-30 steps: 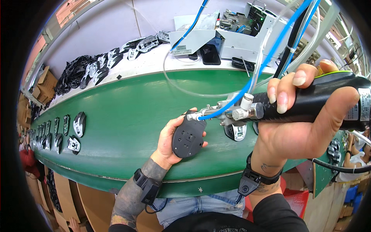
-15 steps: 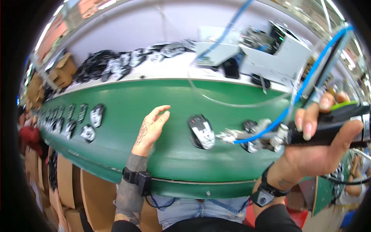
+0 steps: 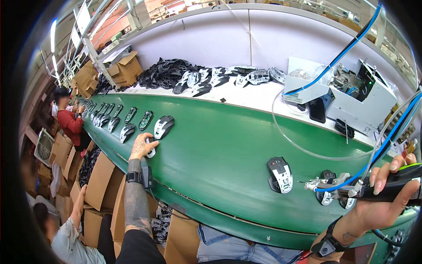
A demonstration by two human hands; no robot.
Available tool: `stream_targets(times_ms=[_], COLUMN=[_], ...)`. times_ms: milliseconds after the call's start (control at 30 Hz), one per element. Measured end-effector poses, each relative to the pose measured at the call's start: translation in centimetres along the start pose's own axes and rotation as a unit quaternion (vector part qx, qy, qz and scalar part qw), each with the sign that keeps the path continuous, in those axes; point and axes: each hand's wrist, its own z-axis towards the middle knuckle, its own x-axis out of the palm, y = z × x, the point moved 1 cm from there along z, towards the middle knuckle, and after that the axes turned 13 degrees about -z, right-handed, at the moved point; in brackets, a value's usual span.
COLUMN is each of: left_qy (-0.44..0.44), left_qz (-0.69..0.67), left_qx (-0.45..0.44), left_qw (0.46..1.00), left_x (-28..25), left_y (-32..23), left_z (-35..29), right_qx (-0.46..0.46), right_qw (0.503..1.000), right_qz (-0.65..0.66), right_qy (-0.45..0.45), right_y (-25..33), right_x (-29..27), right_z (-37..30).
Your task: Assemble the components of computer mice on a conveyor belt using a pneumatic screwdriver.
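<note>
My left hand (image 3: 141, 146) reaches far left over the green belt, its fingers curled round a white and black computer mouse part (image 3: 151, 152) that they mostly cover. Just beyond it lies a grey and black mouse (image 3: 164, 126). At the right edge my right hand (image 3: 387, 193) is wrapped round a black power screwdriver (image 3: 382, 188) with a metal head and blue air hose. The tool's tip points left, a little apart from an open mouse body (image 3: 279, 175) on the belt. More mouse bodies (image 3: 326, 193) lie partly hidden behind the screwdriver head.
Rows of mouse parts and circuit boards (image 3: 130, 115) run down the belt (image 3: 211, 145) to the far left. A white shelf (image 3: 246, 99) behind holds piled shells, a phone (image 3: 317, 110) and a white machine (image 3: 351, 101). Cardboard boxes (image 3: 102, 182) and other people are at left.
The view has swung left. My left hand has moved from above the belt's middle to the mouse part at left. The right hand keeps hold of the screwdriver.
</note>
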Motion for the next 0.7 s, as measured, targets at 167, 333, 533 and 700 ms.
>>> stream_targets(times_ms=[167, 333, 533, 700], left_qy=[-0.16, -0.06, -0.131, -0.135], left_qz=[-0.003, 0.068, 0.046, 0.048], left_qx=[0.042, -0.04, 0.102, 0.176], left_qw=[0.986, 0.995, 0.985, 0.974], left_x=[1.2, -0.8, -2.9, -3.1], left_y=[-1.5, -1.5, 2.0, 2.4], left_z=[0.7, 2.3, 7.9, 11.8], right_qx=[-0.007, -0.002, 0.005, -0.019], right_qw=[1.0, 1.0, 1.0, 0.993], right_qz=[-0.02, -0.008, -0.023, 0.073], right_qy=[-0.004, 0.009, 0.002, 0.091], right_y=[-0.3, -0.3, -0.1, 0.3], right_x=[0.3, -0.1, 0.1, 0.4], right_z=[0.1, 0.0, -0.2, 0.2])
